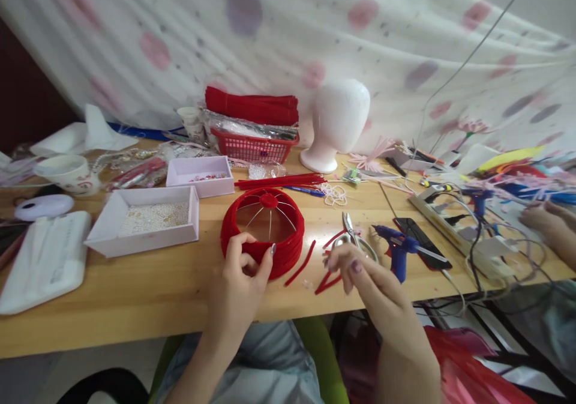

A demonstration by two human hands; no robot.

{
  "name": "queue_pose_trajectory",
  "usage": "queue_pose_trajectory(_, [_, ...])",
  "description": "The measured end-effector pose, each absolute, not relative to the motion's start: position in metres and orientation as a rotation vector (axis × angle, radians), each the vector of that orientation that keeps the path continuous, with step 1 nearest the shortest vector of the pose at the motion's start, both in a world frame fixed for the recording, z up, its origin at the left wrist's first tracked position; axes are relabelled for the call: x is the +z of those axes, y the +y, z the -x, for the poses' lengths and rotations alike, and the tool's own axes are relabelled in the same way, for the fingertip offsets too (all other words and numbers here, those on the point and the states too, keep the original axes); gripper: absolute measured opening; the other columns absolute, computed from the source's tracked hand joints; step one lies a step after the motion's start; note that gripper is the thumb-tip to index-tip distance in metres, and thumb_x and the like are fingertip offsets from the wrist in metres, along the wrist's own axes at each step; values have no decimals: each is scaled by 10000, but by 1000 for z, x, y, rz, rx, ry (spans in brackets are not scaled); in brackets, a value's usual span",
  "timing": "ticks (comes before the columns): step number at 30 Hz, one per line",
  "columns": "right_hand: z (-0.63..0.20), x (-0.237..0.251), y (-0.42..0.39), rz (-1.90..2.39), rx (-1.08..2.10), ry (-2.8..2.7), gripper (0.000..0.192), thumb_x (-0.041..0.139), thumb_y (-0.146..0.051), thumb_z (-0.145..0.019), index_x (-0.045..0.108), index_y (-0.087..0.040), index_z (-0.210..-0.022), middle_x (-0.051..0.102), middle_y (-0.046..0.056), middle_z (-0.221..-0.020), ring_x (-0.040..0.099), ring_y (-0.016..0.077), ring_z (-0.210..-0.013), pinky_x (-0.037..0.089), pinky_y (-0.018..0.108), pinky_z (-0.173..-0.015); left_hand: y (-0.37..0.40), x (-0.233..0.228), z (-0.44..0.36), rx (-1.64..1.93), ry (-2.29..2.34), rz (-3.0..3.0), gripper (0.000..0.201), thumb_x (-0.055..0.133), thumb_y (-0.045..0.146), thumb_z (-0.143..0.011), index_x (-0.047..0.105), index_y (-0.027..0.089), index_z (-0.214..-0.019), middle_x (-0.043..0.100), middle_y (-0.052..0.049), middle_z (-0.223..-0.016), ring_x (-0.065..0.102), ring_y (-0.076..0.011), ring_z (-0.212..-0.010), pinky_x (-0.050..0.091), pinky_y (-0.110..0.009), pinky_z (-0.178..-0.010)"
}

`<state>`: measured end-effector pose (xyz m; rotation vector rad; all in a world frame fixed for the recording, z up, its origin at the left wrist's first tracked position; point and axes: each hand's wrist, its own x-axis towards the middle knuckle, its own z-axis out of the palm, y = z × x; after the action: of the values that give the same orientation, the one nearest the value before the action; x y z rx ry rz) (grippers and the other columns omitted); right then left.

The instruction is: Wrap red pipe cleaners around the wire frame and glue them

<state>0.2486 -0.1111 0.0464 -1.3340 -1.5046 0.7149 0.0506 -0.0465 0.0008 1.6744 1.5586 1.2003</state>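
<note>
My left hand (pixel 243 272) pinches the near rim of a round red frame (pixel 288 260), its thumb and fingers closed on the edge. The frame looks wrapped in fuzzy red chenille stems, with bare wires running to a red disc in the middle. To the right, my right hand (pixel 373 278) hovers over the table with its fingers bent together; what they hold, if anything, is too small to make out. Just beyond it lie scissors (pixel 349 229), partly hidden by the fingers. Short red chenille pieces (pixel 300 264) lie between the frame and my right hand.
White boxes of beads (pixel 144 248) stand at left. Behind are a red basket (pixel 256 147), loose red stems (pixel 283 181) and a white foam head (pixel 339 122). A blue glue gun (pixel 398 248), phone (pixel 423 243) and power strip (pixel 463 236) lie right, near another person's hand (pixel 542 218).
</note>
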Motion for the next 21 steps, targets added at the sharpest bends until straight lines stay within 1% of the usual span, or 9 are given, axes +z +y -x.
queue_pose_trajectory(2, [-253,35,-111,1342,710,-1261,375,517,-497,-1014,661,-220,-806,687,41,-853,653,191,-821,540,323,-810,-45,0,-50,1194,1557,-1680,206,614,424,-874,545,264,-985,605,104,-491,589,-147,-444,378,-232,-512])
queue_pose_trajectory(4, [-257,22,-114,1310,736,-1082,387,585,-531,-969,645,-212,-760,737,75,-1051,690,231,-973,546,379,-930,-44,-1,-50,1162,1552,-1681,222,594,446,-868,529,269,-983,610,99,-489,597,-161,-458,380,-238,-523])
queue_pose_trajectory(6, [-260,10,-121,1275,753,-967,410,626,-554,-936,632,-206,-719,745,97,-1143,683,269,-1093,533,428,-1002,-43,-1,-50,1122,1557,-1684,230,574,461,-872,514,271,-986,621,91,-499,613,-172,-478,380,-241,-530])
queue_pose_trajectory(10, [-255,-1,-137,1269,741,-861,407,697,-560,-881,643,-202,-694,768,93,-1079,674,282,-1151,510,432,-1048,-44,3,-51,1104,1600,-1710,207,569,421,-889,510,263,-1009,648,77,-529,638,-178,-507,351,-236,-522])
queue_pose_trajectory(16, [-239,8,-148,1197,702,-815,470,690,-640,-839,624,-206,-671,764,94,-1050,680,286,-1083,512,473,-1022,-47,7,-51,1056,1626,-1754,199,607,346,-893,516,250,-1043,686,64,-568,658,-180,-545,357,-243,-561])
queue_pose_trajectory(21, [-237,11,-152,1161,735,-808,468,730,-634,-808,632,-202,-658,761,94,-1025,652,284,-1120,501,433,-1019,-50,6,-47,1064,1604,-1789,268,608,362,-908,515,238,-1126,702,60,-612,672,-176,-603,373,-247,-591])
